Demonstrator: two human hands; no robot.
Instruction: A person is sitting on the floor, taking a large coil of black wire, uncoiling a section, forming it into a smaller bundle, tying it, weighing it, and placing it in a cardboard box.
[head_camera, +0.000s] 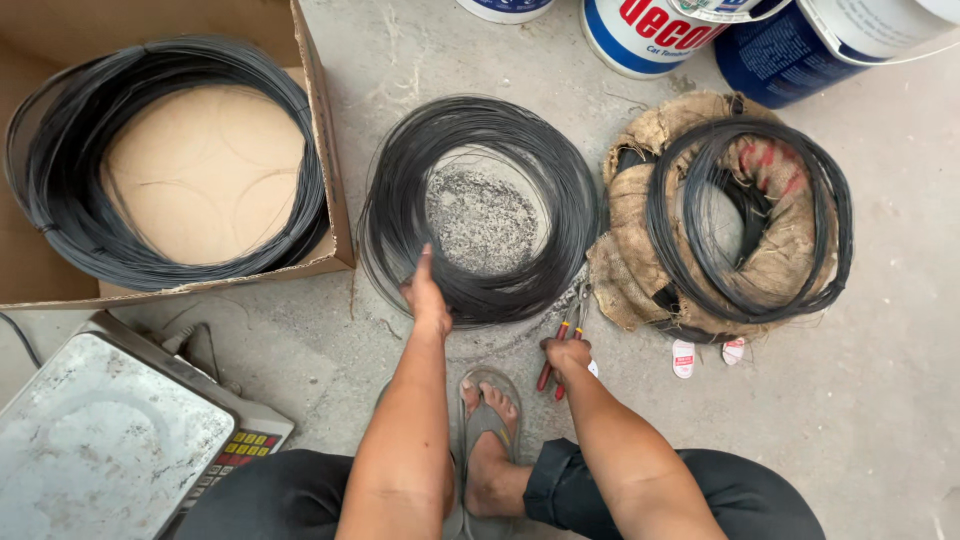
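A brown cardboard box (325, 150) lies open, far left of the left hand's fingers (424, 268). 3 round paint buckets (650, 35), white and blue with red labels, stand well beyond them. 2 small white tags (683, 358) lie right of the right hand's fingers (560, 350).

Paint buckets (655, 30) (tops cropped)

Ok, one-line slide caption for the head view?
Left hand on black wire coil, right hand gripping red-handled pliers.
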